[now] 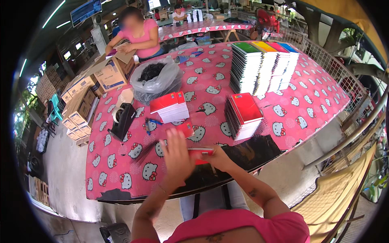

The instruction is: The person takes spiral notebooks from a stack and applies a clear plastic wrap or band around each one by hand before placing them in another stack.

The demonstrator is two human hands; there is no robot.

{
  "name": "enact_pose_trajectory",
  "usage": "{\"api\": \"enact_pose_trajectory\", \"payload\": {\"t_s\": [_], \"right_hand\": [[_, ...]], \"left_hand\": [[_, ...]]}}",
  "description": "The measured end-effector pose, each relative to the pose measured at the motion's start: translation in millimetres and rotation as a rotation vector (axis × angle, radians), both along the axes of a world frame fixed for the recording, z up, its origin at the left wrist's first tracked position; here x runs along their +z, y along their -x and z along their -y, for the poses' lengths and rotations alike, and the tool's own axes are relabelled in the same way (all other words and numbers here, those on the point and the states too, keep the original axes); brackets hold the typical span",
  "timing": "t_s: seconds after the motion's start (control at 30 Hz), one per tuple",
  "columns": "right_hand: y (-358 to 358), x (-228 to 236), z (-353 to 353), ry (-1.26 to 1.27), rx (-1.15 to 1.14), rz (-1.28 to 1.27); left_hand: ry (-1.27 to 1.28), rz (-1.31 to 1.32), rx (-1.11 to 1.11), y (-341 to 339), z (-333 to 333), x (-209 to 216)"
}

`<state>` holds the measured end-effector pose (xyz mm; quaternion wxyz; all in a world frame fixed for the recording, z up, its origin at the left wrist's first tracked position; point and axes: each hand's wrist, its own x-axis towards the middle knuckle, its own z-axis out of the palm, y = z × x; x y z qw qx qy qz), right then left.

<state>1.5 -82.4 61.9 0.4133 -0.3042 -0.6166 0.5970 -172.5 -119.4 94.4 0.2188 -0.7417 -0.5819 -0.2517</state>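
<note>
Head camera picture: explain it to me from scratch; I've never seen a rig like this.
There is no machine here, just a person's two bare hands. A wide fisheye camera worn on the head looks down, so straight edges bend. On the pink patterned table stand green, yellow, red and blue notebook stacks, a tape dispenser and a plastic bag. The right hand grips a red-covered notebook; the left hand, blurred, is open close by.

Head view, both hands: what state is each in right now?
Left hand: open, fingers extended; whether it touches the notebook can't be told.
Right hand: closed, holding a red notebook.
</note>
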Motion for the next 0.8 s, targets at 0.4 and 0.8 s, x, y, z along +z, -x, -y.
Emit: {"api": "enact_pose_trajectory", "payload": {"t_s": [0.4,0.8], "right_hand": [[-10,-35,-26,-0.011,0.04,0.051],[3,-64,-35,-0.234,0.037,0.03]], "left_hand": [[0.337,-0.056,-0.275,-19,18,-25],[0.338,0.056,-0.281,-5,-9,-36]]}}
